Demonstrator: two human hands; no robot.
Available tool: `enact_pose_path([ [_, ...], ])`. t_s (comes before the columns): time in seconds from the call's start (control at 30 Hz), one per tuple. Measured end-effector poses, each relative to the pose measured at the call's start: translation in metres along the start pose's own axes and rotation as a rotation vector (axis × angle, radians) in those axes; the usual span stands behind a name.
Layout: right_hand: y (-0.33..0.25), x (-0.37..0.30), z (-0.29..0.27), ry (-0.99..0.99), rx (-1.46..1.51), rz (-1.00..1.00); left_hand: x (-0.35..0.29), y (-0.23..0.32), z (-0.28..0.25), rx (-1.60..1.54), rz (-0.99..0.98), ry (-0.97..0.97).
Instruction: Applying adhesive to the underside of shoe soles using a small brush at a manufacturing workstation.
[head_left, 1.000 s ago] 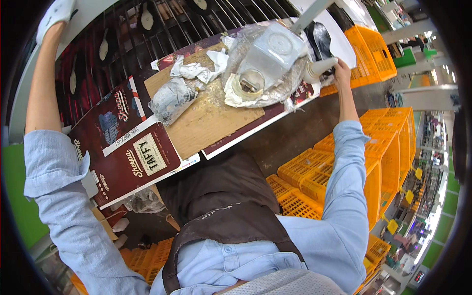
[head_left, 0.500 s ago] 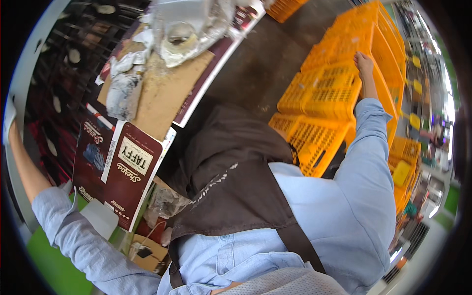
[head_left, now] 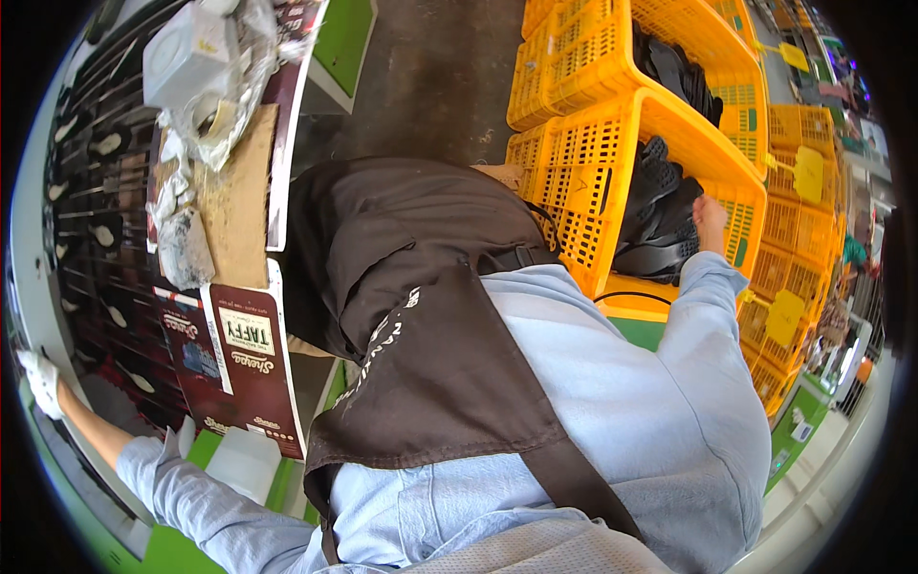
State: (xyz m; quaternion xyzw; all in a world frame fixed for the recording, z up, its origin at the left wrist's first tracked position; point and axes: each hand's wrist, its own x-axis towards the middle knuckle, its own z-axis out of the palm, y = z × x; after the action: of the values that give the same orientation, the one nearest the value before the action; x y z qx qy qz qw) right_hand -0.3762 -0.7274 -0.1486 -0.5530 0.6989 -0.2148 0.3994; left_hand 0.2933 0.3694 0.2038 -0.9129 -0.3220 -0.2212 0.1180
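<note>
"Grip of the right hand (head_left: 709, 221): is it holding anything?"

"I can't tell. It's curled beside the black soles (head_left: 662, 212)."

"Where are they?"

"In a yellow crate (head_left: 581, 187), near its left edge."

"And the left hand (head_left: 41, 383)?"

"By the pale rail (head_left: 34, 287); can't tell its grip either."

- Over on the left, a maroon printed cardboard sheet (head_left: 251, 397), with a stained brown cardboard piece (head_left: 244, 225) farther along.
- On that brown piece's left side, a grubby grey-white bundle (head_left: 185, 251), crumpled white paper (head_left: 172, 187) just beyond it.
- Farther still, a translucent plastic container (head_left: 185, 53) beside crinkled clear plastic (head_left: 253, 62).
- Beyond, a green panel (head_left: 341, 48) by the dark floor (head_left: 421, 86).
- Far right, stacked orange-yellow crates (head_left: 792, 215).
</note>
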Motion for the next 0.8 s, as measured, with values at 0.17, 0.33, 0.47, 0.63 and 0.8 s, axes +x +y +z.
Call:
enact_pose_path([
  [0.17, 0.072, -0.053, 0.019, -0.127, 0.0, 0.265, -0.001, -0.002, -0.003, -0.04, 0.065, -0.043],
  [0.33, 0.09, -0.093, 0.081, -0.351, -0.036, 0.256, 0.007, -0.011, -0.001, -0.028, 0.187, -0.098],
  [0.47, 0.097, -0.105, 0.119, -0.153, -0.161, 0.197, 0.024, -0.023, 0.011, -0.031, 0.211, -0.105],
  [0.63, 0.113, -0.121, 0.144, -0.128, 0.253, 0.34, 0.024, -0.026, 0.014, -0.045, 0.208, -0.068],
  [0.8, 0.103, -0.126, 0.14, -0.238, 0.146, 0.334, -0.001, -0.02, 0.002, -0.042, 0.001, -0.114],
])
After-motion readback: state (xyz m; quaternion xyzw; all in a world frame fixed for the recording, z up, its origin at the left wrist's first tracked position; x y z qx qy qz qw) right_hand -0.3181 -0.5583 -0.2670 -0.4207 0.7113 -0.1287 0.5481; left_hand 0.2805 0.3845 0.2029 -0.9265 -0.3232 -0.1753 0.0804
